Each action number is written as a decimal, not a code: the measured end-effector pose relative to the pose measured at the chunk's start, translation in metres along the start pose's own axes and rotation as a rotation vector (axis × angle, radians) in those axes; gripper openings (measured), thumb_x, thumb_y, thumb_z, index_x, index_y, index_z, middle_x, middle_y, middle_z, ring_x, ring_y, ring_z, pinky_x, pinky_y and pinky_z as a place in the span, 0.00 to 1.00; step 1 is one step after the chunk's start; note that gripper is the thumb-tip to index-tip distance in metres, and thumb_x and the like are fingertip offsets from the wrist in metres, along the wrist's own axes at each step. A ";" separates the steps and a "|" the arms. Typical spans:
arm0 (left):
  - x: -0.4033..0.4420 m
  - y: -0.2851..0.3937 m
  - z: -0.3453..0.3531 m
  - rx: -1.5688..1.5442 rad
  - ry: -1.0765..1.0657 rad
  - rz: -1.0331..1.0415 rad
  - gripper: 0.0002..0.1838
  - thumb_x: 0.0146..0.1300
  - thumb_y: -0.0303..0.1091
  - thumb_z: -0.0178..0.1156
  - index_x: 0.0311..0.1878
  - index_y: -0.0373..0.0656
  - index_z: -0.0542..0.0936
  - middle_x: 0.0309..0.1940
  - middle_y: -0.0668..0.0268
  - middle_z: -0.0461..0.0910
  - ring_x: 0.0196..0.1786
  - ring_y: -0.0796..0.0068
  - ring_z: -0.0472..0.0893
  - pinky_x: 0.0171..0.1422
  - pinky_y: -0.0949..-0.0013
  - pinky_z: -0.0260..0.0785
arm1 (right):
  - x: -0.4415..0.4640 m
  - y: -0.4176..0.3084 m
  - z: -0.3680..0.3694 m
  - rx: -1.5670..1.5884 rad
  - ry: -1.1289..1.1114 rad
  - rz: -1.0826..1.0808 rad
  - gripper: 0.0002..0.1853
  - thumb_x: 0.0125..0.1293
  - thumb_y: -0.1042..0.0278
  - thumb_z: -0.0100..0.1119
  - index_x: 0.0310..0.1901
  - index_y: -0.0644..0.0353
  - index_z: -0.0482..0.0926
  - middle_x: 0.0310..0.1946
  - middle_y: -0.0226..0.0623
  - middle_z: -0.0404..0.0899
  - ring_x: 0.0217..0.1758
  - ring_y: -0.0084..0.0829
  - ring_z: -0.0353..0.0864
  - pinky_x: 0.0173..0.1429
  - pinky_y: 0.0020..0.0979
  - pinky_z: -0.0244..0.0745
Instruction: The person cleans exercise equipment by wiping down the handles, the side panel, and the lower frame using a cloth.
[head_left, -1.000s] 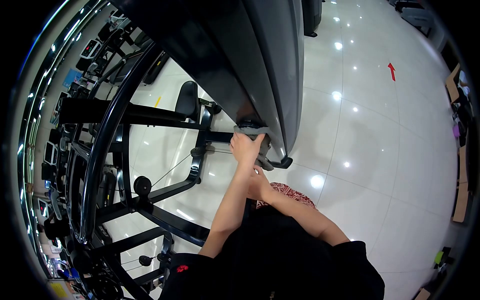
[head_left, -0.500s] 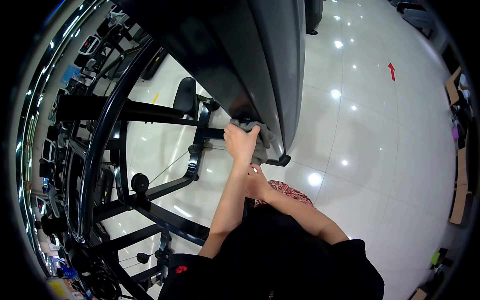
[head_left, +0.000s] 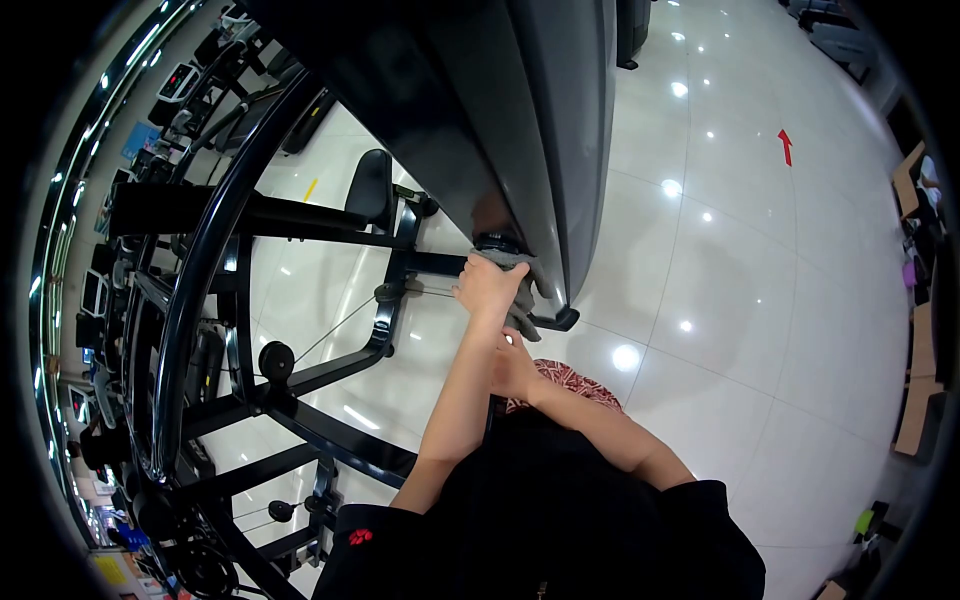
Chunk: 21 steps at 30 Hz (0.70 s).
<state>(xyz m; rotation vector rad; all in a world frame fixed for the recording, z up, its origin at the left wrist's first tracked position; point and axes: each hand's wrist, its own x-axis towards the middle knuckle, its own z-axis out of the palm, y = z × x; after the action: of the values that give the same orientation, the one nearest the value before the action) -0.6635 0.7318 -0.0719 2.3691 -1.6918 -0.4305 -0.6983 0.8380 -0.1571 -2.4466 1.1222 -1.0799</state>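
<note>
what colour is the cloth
The cloth is grey; the head view shows it best.

Grey cloth (head_left: 527, 293) partly covered, glossy black-and-grey machine panel (head_left: 480, 120) cut off.
The left hand (head_left: 487, 288) masks part of the cloth, the left wrist (head_left: 482, 330) some of the right hand (head_left: 514, 370); the panel leaves view at the top. Red marks on the white-framed console (head_left: 178, 82) by the white tiled floor's (head_left: 720, 330) left edge are too small to read.

Shiny tiled floor (head_left: 720, 300) has a red arrow (head_left: 785, 147) upper R & a yellow strip (head_left: 311, 189) upper L. Brown boxes (head_left: 915, 417) sit along R edge, w/ a purple item (head_left: 909, 275) nr them & a green item (head_left: 863, 521) lower down. Far L has a console (head_left: 178, 82), a blue panel (head_left: 140, 138) nr it & a yellow sign (head_left: 109, 570) at btm.
</note>
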 end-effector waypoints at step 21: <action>-0.005 0.000 -0.039 0.082 0.225 0.225 0.25 0.42 0.55 0.66 0.25 0.37 0.78 0.22 0.53 0.79 0.28 0.54 0.80 0.33 0.62 0.73 | 0.004 -0.007 -0.012 -0.084 -0.063 -0.005 0.13 0.48 0.64 0.56 0.37 0.51 0.79 0.45 0.25 0.72 0.58 0.31 0.61 0.59 0.42 0.56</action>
<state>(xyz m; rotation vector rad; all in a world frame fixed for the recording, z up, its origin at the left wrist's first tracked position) -0.6511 0.7363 -0.0345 2.1503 -1.8689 -0.0560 -0.7017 0.8404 -0.1431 -2.5301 1.1644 -0.9681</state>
